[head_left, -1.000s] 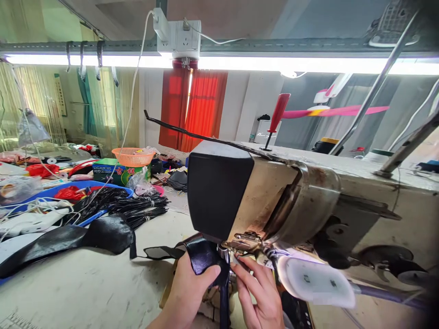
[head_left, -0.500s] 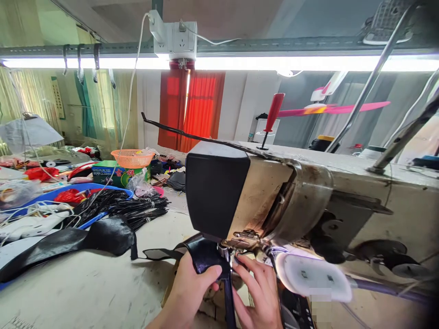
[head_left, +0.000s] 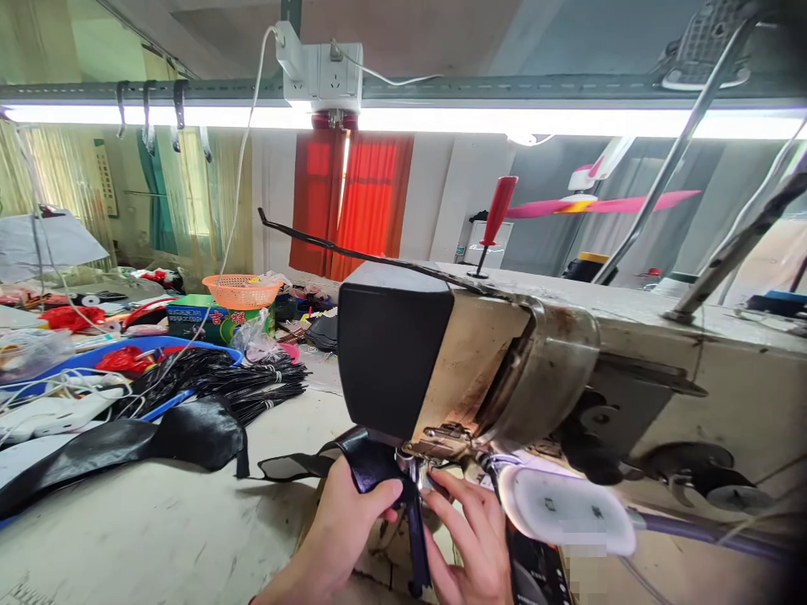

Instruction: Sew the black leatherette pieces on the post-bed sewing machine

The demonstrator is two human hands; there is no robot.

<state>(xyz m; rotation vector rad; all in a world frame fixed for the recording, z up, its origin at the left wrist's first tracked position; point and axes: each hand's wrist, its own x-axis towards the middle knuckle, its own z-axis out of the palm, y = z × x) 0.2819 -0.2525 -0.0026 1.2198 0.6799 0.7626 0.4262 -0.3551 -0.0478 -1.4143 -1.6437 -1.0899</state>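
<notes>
- Viewing through the head camera: the left hand [head_left: 344, 525] grips the black leather piece [head_left: 369, 462], thumb pressed on top. It holds the piece under the front of the sewing machine head [head_left: 441, 361].
- The right hand [head_left: 472, 546] reaches in with fingers extended, its fingertips [head_left: 435, 487] just beside the presser foot [head_left: 411, 469]. Whether they pinch the piece cannot be told.
- A narrow dark strip [head_left: 417, 546] runs down from the piece between the two hands.
- A white lamp [head_left: 564, 508] sits just right of the right hand. Loose black material [head_left: 189, 433] lies well apart on the worktop [head_left: 157, 521].
- Risk, as judged: both hands work close to the foot, so a machine start or a thumb slip could catch a finger.
- Risk, as judged: the curved piece is gripped mainly from one side, so uneven pull could skew it under the foot.
</notes>
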